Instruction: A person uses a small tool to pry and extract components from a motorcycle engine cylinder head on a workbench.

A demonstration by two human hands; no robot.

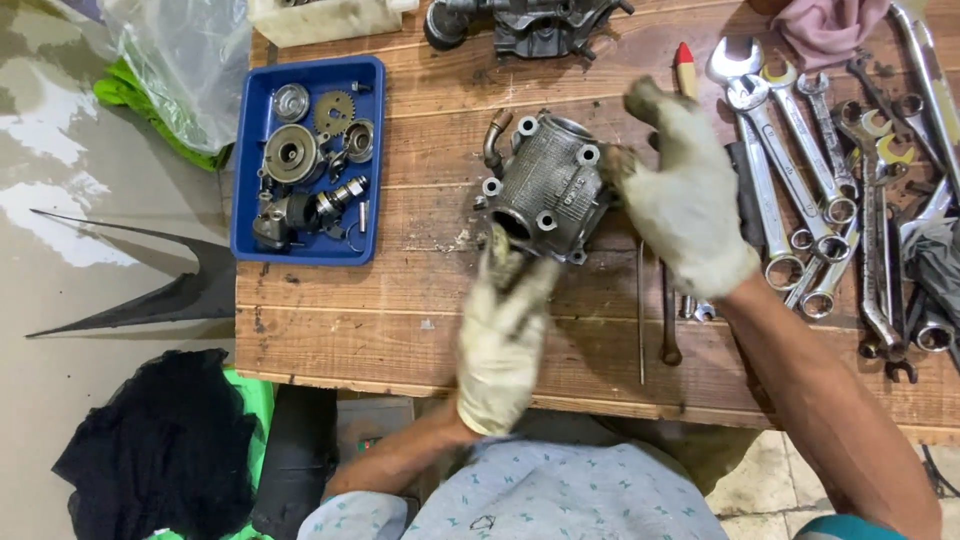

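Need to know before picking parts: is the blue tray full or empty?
Partly full: the blue tray holds gears and small metal parts; its lower edge shows bare floor.

A worn wooden plank bench fills most of the space, its boards scratched and stained. To one side, the pale concrete floor shows wet patches in flat daylight. Cream tiles lie under the bench's near edge.

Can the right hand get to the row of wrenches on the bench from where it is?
Probably yes. The right hand rests on the engine part, and the wrenches lie uncovered right beside it on the wooden bench, with nothing in between.
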